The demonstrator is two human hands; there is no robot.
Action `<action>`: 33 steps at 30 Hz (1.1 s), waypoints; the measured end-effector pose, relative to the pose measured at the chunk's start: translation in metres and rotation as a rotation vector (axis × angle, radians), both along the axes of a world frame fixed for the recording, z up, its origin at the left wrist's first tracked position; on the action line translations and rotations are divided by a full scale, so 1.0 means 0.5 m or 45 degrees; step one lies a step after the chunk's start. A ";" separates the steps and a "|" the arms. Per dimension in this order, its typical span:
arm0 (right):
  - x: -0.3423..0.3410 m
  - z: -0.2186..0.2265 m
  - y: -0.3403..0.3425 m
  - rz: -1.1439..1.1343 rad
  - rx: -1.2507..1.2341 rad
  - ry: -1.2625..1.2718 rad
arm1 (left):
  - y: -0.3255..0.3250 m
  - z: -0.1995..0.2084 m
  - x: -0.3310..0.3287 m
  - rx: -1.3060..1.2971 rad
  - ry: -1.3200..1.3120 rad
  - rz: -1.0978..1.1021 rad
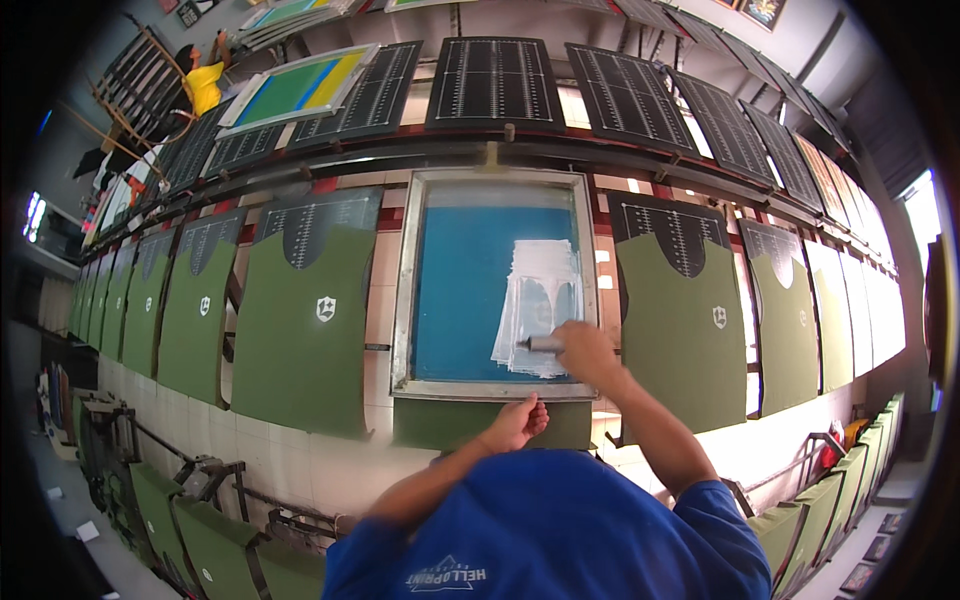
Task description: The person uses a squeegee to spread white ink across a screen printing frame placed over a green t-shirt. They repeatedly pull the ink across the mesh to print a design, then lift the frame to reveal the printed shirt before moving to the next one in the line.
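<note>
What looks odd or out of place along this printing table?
Nothing is spilled or damaged. The one oddity is the white ink on the blue screen, smeared only over its right half, where the right hand holds a squeegee. The green garment panels lie evenly.

I am looking down into a screen-printing workshop for garments. A long printing table (pixel 330 470) runs left to right, and green fabric panels (pixel 300 320) lie on it in a row, each cut like a shirt piece with a small white emblem. In the middle sits a metal-framed printing screen (pixel 490 285) with blue mesh and a whitish ink patch. Beyond it, on the far side, a second row holds dark panels (pixel 495 80) printed with fine white patterns. At the far left another framed screen (pixel 295 90) shows blue, green and yellow, with a person in a yellow top (pixel 200 85) beside it.
</note>
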State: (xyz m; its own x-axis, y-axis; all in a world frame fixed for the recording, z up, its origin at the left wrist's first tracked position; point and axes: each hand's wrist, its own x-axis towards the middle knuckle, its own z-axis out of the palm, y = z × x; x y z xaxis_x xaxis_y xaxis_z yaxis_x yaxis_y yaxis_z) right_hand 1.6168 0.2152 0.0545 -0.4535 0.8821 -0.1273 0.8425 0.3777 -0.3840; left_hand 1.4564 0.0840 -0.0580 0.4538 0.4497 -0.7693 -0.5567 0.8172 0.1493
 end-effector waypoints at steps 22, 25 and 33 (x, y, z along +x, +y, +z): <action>-0.006 -0.034 -0.106 -0.028 0.198 0.189 | 0.033 0.183 -0.046 0.583 0.778 -0.998; -0.013 -0.056 -0.130 -0.081 0.323 0.234 | 0.036 0.206 -0.043 1.638 2.098 -0.643; -0.003 -0.139 0.154 -0.128 0.536 0.139 | 0.367 0.146 -0.032 2.313 2.117 -0.548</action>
